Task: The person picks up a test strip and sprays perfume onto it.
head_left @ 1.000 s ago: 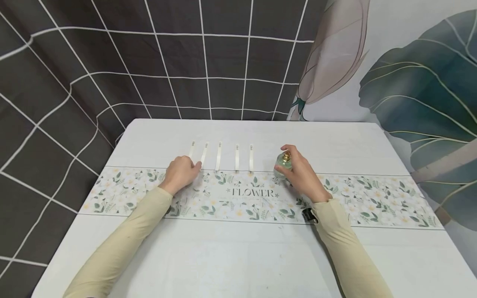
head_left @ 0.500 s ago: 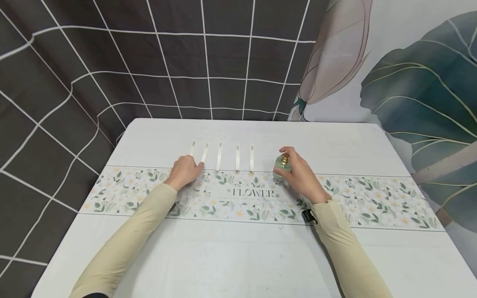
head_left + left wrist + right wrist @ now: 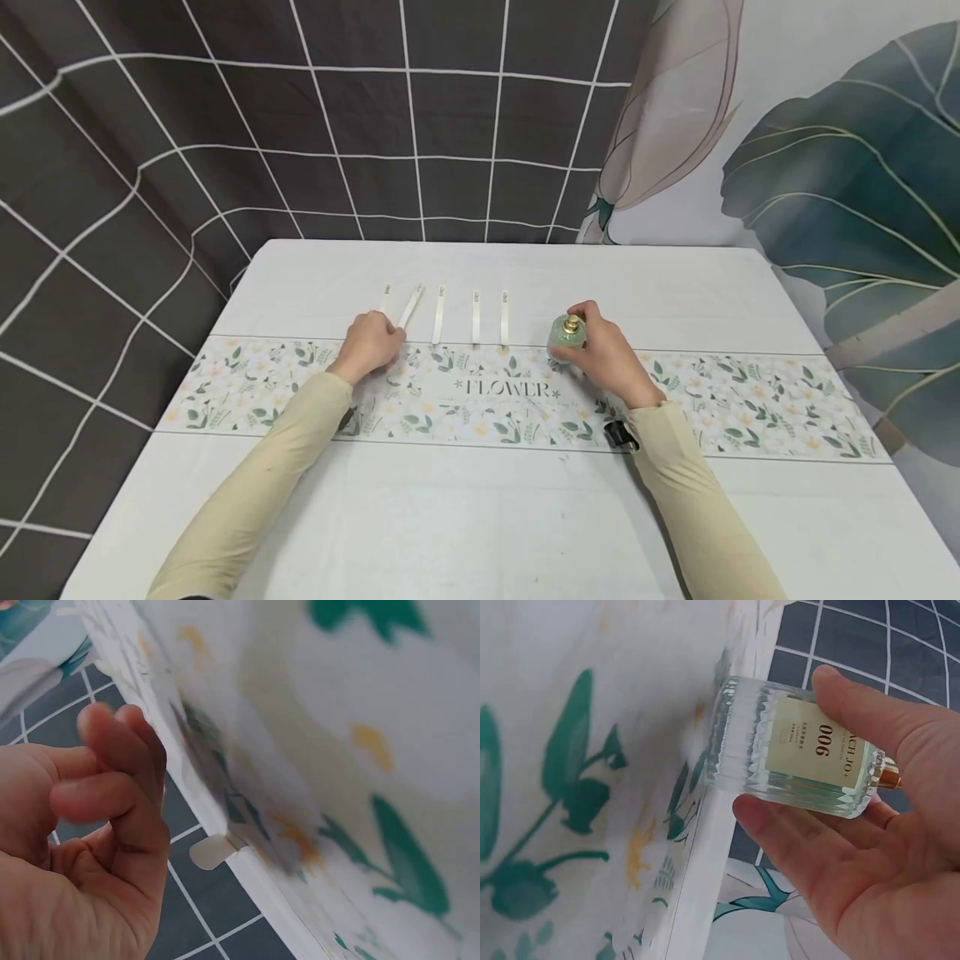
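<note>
My left hand (image 3: 369,346) pinches the lower end of a white perfume test strip (image 3: 411,306), second from the left in a row of several. In the left wrist view its fingers are curled and hide the held end, while the rounded end of another test strip (image 3: 212,852) shows just beyond them. On the right, my right hand (image 3: 606,354) grips a clear, ribbed perfume bottle (image 3: 566,332) with pale green liquid and a gold neck. The thumb lies on one side of the bottle, the fingers on the other; its label reads 006 in the right wrist view.
Three more test strips (image 3: 476,318) lie in the row between the hands. Across the white table (image 3: 480,508) runs a printed floral band with the word FLOWER. A dark checked cloth (image 3: 315,108) hangs behind the table and to its left.
The second strip from the left has tilted further to the right under the left hand. The right hand has shifted slightly and the bottle's top has tipped a little nearer to me.
</note>
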A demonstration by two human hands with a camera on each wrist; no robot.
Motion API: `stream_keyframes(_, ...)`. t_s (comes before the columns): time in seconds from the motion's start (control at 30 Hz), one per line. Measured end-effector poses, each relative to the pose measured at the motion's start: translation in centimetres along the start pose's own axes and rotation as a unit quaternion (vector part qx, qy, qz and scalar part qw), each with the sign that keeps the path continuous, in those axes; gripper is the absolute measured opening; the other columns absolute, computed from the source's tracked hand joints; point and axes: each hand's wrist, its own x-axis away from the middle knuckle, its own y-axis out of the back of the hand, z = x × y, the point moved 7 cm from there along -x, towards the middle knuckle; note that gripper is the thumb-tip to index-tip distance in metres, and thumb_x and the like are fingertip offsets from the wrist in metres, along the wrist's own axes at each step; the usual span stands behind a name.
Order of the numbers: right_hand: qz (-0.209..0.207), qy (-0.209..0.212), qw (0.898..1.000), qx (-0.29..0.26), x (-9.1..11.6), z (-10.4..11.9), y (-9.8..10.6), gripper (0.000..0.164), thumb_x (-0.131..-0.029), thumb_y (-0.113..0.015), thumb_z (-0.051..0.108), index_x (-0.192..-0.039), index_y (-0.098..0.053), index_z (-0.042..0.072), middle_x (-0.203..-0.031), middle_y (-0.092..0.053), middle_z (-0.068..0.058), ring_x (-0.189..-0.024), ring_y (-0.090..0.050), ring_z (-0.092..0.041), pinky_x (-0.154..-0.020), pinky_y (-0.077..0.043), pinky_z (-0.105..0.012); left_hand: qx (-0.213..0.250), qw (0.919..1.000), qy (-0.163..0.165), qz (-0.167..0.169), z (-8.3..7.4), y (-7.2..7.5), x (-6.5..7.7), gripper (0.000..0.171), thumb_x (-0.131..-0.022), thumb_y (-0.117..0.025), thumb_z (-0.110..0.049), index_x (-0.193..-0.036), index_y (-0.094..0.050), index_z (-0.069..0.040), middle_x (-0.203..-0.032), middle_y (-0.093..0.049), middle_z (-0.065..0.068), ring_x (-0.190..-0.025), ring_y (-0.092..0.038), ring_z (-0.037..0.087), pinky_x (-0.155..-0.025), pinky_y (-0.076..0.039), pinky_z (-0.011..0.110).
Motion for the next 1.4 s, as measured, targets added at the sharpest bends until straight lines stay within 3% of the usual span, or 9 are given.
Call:
stream_keyframes(0.2, -0.037, 0.037, 0.998, -0.019, 0.5, 1.0, 1.1, 0.059, -0.097, -0.072, 0.027, -0.143, -0.043, 0.003, -0.124, -0.064, -0.021, -0.096, -0.066, -0.032, -0.079, -0.054, -0.046, 0.035, 0.9967, -0.038, -0.063, -0.9, 1.7, 0.5, 0.023, -0.1, -0.053, -0.014, -0.097, -0.068, 0.003, -0.075, -0.073, 0.012, -0.06, -0.07, 0.025, -0.047, -0.045, 0.024)
stream_keyframes(0.37, -0.085, 0.082, 0.991, -0.065, 1.1, 3.0, 2.4, 0.058, -0.104, -0.061, 0.028, -0.152, -0.037, 0.007, -0.137, -0.055, -0.019, -0.116, -0.059, -0.034, -0.096, -0.05, -0.054, 0.078, 0.9871, -0.067, -0.123, -2.0, 4.0, 1.6, 0.02, -0.099, -0.055, -0.014, -0.096, -0.068, 0.002, -0.075, -0.074, 0.013, -0.065, -0.072, 0.034, -0.046, -0.044, 0.023)
stream_keyframes(0.47, -0.115, 0.097, 0.985, -0.089, 1.5, 4.4, 3.1, 0.058, -0.107, -0.051, 0.03, -0.157, -0.029, 0.009, -0.144, -0.044, -0.023, -0.12, -0.055, -0.036, -0.098, -0.048, -0.056, 0.108, 0.9792, -0.081, -0.151, -2.9, 5.3, 2.5, 0.02, -0.099, -0.055, -0.014, -0.095, -0.068, 0.001, -0.074, -0.074, 0.013, -0.06, -0.07, 0.03, -0.044, -0.044, 0.021)
stream_keyframes(0.67, -0.207, 0.105, 0.963, -0.139, 3.0, 7.1, 5.2, 0.054, -0.107, -0.047, 0.027, -0.156, -0.026, 0.016, -0.121, -0.056, -0.021, -0.101, -0.059, -0.032, -0.086, -0.049, -0.046, 0.161, 0.9601, -0.125, -0.192, -5.7, 7.2, 5.0, 0.022, -0.101, -0.059, -0.017, -0.092, -0.07, 0.0, -0.07, -0.072, 0.011, -0.049, -0.063, 0.011, -0.042, -0.044, 0.018)
stream_keyframes(0.87, -0.281, 0.136, 0.938, -0.152, 4.7, 10.3, 7.3, 0.051, -0.106, -0.05, 0.027, -0.15, -0.026, 0.018, -0.126, -0.056, -0.016, -0.073, -0.055, -0.024, -0.069, -0.046, -0.03, 0.2, 0.9353, -0.182, -0.228, -8.4, 8.6, 7.6, 0.018, -0.099, -0.062, -0.014, -0.089, -0.071, -0.001, -0.067, -0.07, 0.011, -0.049, -0.064, 0.012, -0.044, -0.047, 0.02)
stream_keyframes(1.03, -0.309, 0.173, 0.926, -0.133, 5.9, 12.3, 8.3, 0.05, -0.105, -0.052, 0.03, -0.148, -0.03, 0.017, -0.11, -0.06, -0.012, -0.064, -0.046, -0.021, -0.065, -0.038, -0.03, 0.208, 0.9273, -0.199, -0.239, -10.4, 9.2, 9.9, 0.016, -0.097, -0.064, -0.01, -0.087, -0.072, -0.001, -0.066, -0.07, 0.01, -0.05, -0.065, 0.02, -0.046, -0.048, 0.021)
stream_keyframes(1.13, -0.326, 0.199, 0.917, -0.115, 6.6, 13.2, 8.8, 0.051, -0.104, -0.054, 0.035, -0.147, -0.035, 0.016, -0.094, -0.06, -0.012, -0.073, -0.05, -0.017, -0.07, -0.038, -0.031, 0.218, 0.9249, -0.201, -0.238, -11.1, 9.3, 10.9, 0.014, -0.095, -0.065, -0.009, -0.087, -0.074, -0.002, -0.066, -0.069, 0.009, -0.05, -0.064, 0.022, -0.047, -0.049, 0.022)
stream_keyframes(1.27, -0.344, 0.216, 0.91, -0.086, 7.3, 14.1, 9.2, 0.052, -0.103, -0.057, 0.04, -0.146, -0.042, 0.017, -0.118, -0.061, -0.018, -0.103, -0.058, -0.023, -0.088, -0.044, -0.039, 0.235, 0.9206, -0.205, -0.235, -11.8, 9.5, 11.7, 0.012, -0.094, -0.067, -0.007, -0.089, -0.075, -0.001, -0.067, -0.069, 0.01, -0.048, -0.062, 0.016, -0.047, -0.05, 0.022)
stream_keyframes(1.4, -0.341, 0.21, 0.913, -0.077, 7.6, 14.5, 9.3, 0.049, -0.101, -0.059, 0.032, -0.146, -0.047, 0.017, -0.13, -0.057, -0.019, -0.11, -0.056, -0.029, -0.089, -0.044, -0.045, 0.248, 0.9204, -0.202, -0.225, -12.1, 9.4, 12.4, 0.01, -0.093, -0.068, -0.006, -0.091, -0.076, -0.001, -0.067, -0.069, 0.01, -0.048, -0.061, 0.015, -0.046, -0.049, 0.022)
